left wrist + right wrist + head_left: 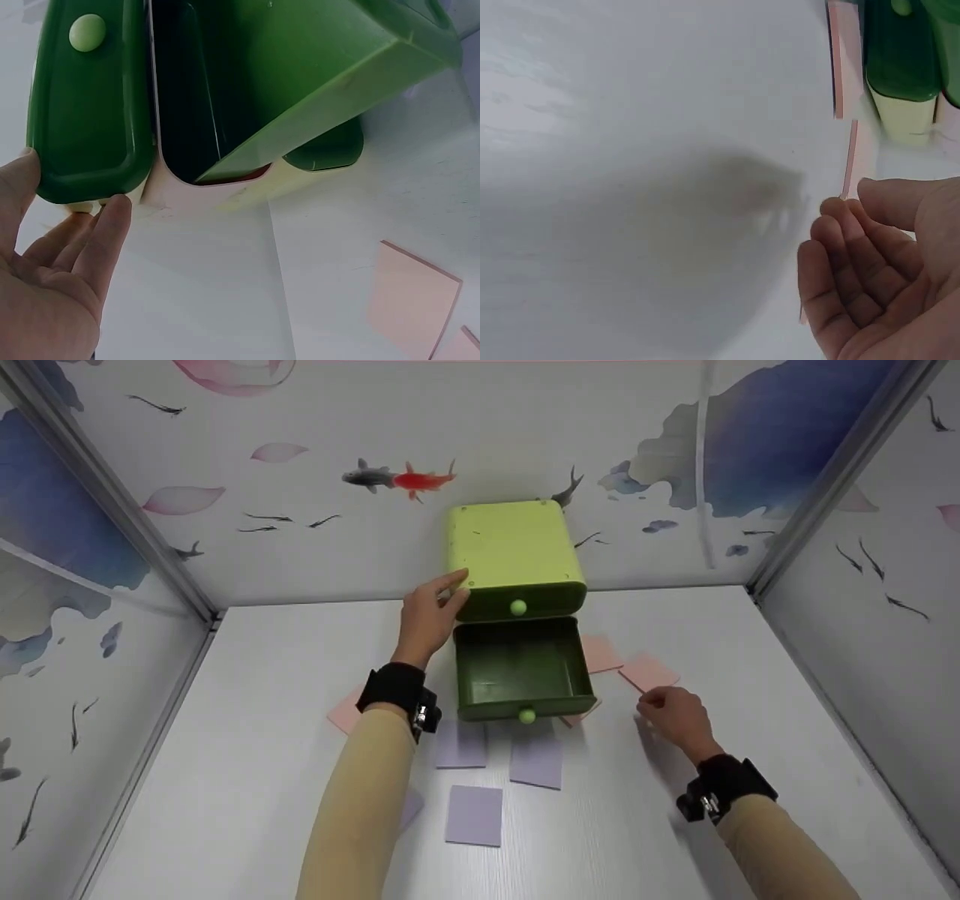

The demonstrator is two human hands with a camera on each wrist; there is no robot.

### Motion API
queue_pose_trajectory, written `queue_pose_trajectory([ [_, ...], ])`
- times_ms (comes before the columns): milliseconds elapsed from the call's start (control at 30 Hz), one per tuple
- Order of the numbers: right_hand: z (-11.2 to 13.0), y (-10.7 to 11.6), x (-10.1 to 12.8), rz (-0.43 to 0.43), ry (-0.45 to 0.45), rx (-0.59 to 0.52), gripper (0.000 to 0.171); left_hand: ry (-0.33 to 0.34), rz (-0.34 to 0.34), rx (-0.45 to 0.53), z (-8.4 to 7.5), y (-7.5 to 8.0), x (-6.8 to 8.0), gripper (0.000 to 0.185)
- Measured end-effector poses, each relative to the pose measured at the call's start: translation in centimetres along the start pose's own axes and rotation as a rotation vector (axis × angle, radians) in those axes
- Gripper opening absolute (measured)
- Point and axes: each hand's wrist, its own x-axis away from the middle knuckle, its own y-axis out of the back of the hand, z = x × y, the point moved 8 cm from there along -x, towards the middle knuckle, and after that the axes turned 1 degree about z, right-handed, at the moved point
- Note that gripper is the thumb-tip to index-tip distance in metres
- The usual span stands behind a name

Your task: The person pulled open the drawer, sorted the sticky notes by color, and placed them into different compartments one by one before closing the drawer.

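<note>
A green drawer box with a yellow-green top [514, 544] stands against the back wall. Its upper drawer [94, 112] is closed. Below it a dark green drawer [525, 664] with a round knob is pulled out, and its bare bottom shows. At the box's upper left corner my left hand [427, 622] holds on, thumb by the front edge and fingers along the side. My right hand [677, 720] hovers low over the table, fingers loosely curled and nothing visible in them. Its fingertips are right at the edge of a pink card [649, 670].
Another pink card [598, 653] lies right of the box, and one [346, 712] lies by the left forearm. Several purple cards, such as the nearest one [474, 816], lie in front of the drawer on the white table [600, 825]. Printed panels enclose the table.
</note>
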Motion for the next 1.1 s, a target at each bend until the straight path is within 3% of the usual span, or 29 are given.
queue_pose_trajectory([
  [367, -0.1, 0.6, -1.1, -0.054, -0.018, -0.009, 0.029, -0.004, 0.005, 0.002, 0.3, 0.2, -0.2, 0.037],
  [733, -0.5, 0.6, -2.8, -0.076, -0.007, 0.024, 0.047, -0.022, 0.018, -0.009, 0.6, 0.6, -0.4, 0.037],
  [1100, -1.0, -1.0, -5.5, 0.047, 0.027, 0.188, 0.063, -0.008, 0.051, 0.011, 1.0, 0.9, -0.5, 0.037],
])
